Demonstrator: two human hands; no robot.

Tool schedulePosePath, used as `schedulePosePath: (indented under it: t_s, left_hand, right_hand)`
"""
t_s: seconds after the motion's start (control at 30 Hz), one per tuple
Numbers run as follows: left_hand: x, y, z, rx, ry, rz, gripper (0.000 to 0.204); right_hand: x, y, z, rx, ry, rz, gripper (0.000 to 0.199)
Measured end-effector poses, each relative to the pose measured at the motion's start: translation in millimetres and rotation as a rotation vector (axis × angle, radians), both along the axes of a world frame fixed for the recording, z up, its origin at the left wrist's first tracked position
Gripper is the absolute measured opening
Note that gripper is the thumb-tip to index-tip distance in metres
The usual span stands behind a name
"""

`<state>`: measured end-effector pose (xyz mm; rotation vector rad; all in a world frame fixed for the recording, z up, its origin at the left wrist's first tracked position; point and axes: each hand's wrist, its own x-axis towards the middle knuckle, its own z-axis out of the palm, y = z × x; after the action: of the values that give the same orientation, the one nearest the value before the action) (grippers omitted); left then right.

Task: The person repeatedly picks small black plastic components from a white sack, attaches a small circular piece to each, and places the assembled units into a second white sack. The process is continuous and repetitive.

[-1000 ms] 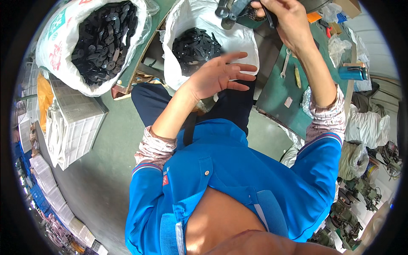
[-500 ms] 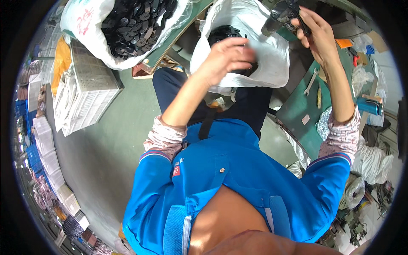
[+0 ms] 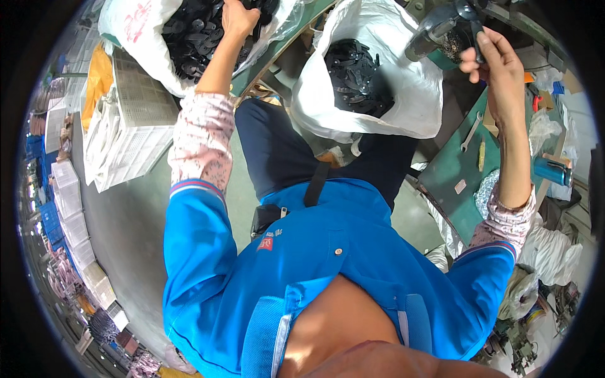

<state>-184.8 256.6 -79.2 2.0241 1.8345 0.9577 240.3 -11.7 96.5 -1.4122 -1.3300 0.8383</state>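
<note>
At the top edge, my left hand (image 3: 239, 17) reaches onto a heap of small flat black parts (image 3: 200, 43) in a white sack (image 3: 140, 38). Its fingertips run among the parts and out of the picture, so their grip is hidden. My right hand (image 3: 501, 66) is raised at the upper right, fingers curled round a black handle (image 3: 478, 41) of a dark machine head (image 3: 441, 30). Between my hands, below the machine head, a second white sack (image 3: 413, 110) gapes above my knees, with more black parts (image 3: 353, 72) in it.
A green worktop (image 3: 450, 170) on the right carries a wrench (image 3: 471, 132) and a blue can (image 3: 552, 170). Left of my legs stands a white perforated crate (image 3: 142, 135). Plastic bags (image 3: 551, 242) pile up at the far right.
My left hand has moved from over the middle sack to the far left sack. My right hand stays at the machine handle. The view has shifted slightly.
</note>
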Motion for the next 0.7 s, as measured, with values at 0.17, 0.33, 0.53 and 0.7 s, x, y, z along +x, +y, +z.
schedulePosePath:
  t_s: [0.17, 0.33, 0.53, 0.7]
  left_hand:
    - [46, 11, 42, -0.099, 0.413, 0.003, 0.102]
    - [62, 25, 86, -0.303, 0.661, -0.068, 0.103]
    - [61, 59, 71, -0.299, 0.642, -0.053, 0.089]
    - [68, 55, 50, -0.12, 0.652, 0.007, 0.079]
  right_hand:
    - [-46, -48, -35, 0.153, -0.528, -0.041, 0.048]
    - [-98, -110, -84, -0.12, -0.17, -0.064, 0.031]
    - [-138, -130, -111, -0.239, 0.21, -0.115, 0.025]
    - [-149, -133, -111, -0.195, 0.118, -0.044, 0.023]
